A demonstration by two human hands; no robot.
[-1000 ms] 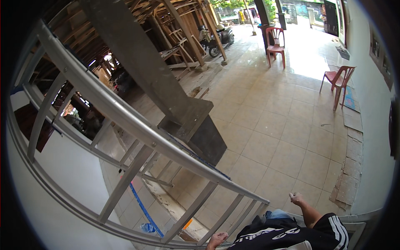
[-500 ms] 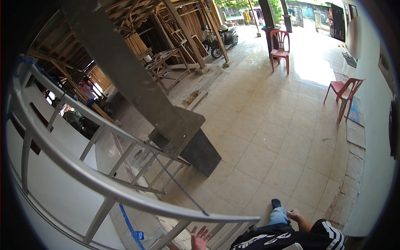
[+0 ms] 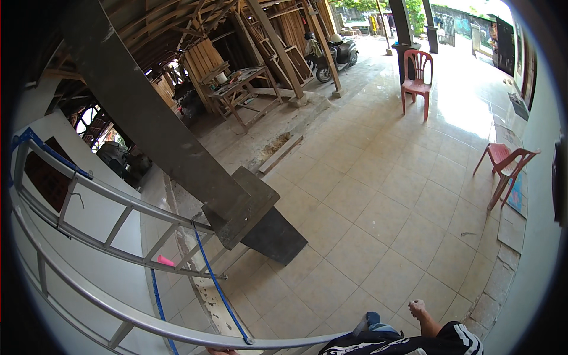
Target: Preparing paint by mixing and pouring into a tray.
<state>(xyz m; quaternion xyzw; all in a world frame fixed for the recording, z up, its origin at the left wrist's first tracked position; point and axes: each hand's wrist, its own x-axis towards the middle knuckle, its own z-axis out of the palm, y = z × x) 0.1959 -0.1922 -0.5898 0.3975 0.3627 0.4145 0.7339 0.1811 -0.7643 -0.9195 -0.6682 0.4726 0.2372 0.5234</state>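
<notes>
An aluminium ladder (image 3: pixel 106 305) runs from the left side down to the lower edge. Only a sliver of my left hand (image 3: pixel 220 352) shows, at the bottom edge right under the ladder's near rail; its fingers are mostly cut off. A blue strap (image 3: pixel 216 284) stretches between the ladder's two sections. My right hand (image 3: pixel 417 307) is out over the tiled floor (image 3: pixel 361 236), away from the ladder. Its fingers are curled closed and look whitish; what they hold, if anything, is hidden.
A dark pillar (image 3: pixel 160 124) on a wide base stands beside the ladder. One red plastic chair (image 3: pixel 418 83) stands far ahead, another chair (image 3: pixel 503 160) by the right wall. Beyond the pillar are a wooden workbench (image 3: pixel 242 86) and a motorbike (image 3: pixel 340 56). A pink object (image 3: pixel 165 260) shows behind the ladder.
My left hand, spread above the rungs before, has dropped to the lower edge by the rail. The ladder sits lower and further left in view. My right hand has swung forward.
</notes>
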